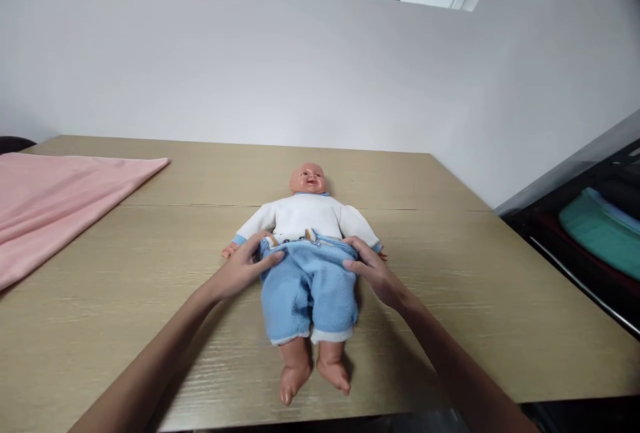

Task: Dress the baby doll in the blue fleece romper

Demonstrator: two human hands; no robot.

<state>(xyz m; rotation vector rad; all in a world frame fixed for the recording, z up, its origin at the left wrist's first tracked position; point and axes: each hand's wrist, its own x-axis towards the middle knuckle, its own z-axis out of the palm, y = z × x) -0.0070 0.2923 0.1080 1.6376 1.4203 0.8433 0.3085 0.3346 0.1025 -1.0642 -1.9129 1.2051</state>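
Doll [300, 221] on its back in the middle of the wooden table [450, 273], long axis running straight away from the person: head at the far end, bare feet toward the near edge. Left hand [246, 268] and right hand [374, 272] flank the doll's waist. Each has its fingers curled and pinched onto the waistband of the blue trousers [311, 300], just below the white top [323, 214]. Pink cloth [55, 200] lies well apart from the doll, on the left hand's side.
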